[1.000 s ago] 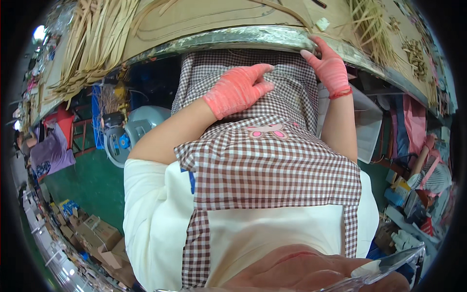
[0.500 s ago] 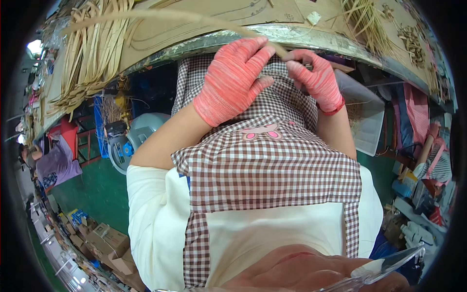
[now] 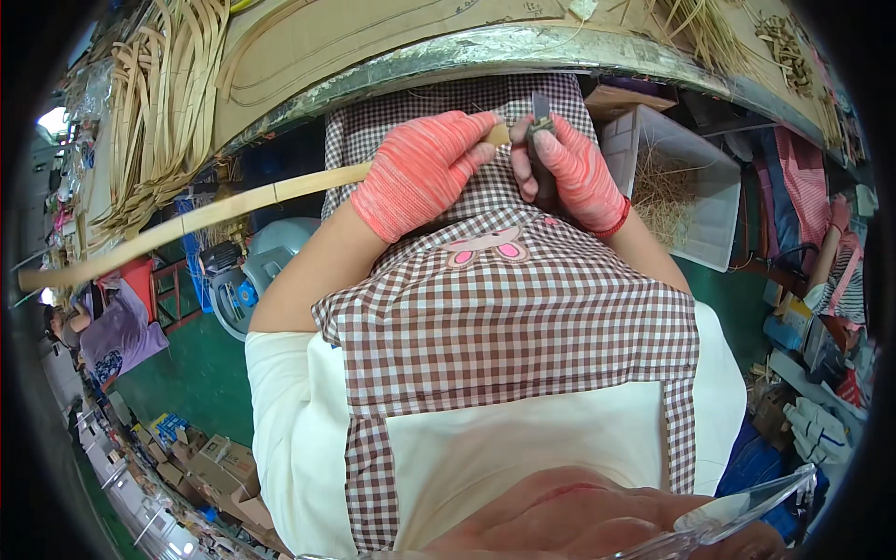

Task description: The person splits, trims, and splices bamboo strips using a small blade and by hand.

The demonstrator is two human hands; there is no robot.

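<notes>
A: Hands first. Left hand [image 3: 422, 170] in a red knitted glove, closed around a long flat pale bamboo strip [image 3: 201, 220], close to its right end

B: And the fingers [image 3: 467, 140] there?

A: Curled tight over the strip, pinching it against the palm. Right hand [image 3: 571, 170] in a matching red glove, just beside the left, fingertips bare

B: Holding anything?

A: Wrapped round a short dark-handled knife [image 3: 540, 119], blade pointing up, thumb pressed along the handle. Blade right at the strip's end, apparently touching; hard to tell exactly

B: Where does the strip run?

A: From between the two hands out to the left, sloping slightly down, crossing in front of the counter edge and ending near the picture's left rim. Held in the air above a brown-and-white checked apron [image 3: 504, 317], not resting on anything

B: Around it?

A: Metal-edged counter [image 3: 485, 49] just above the hands, covered with brown cardboard. Pile of similar pale bamboo strips [image 3: 159, 103] on its left part, well apart from the hands. Clear plastic bin with dry straw-like shavings [image 3: 681, 191] to the right of the right hand, below the counter. Green floor [image 3: 191, 373] underneath, cardboard boxes [image 3: 215, 467] at lower left
</notes>
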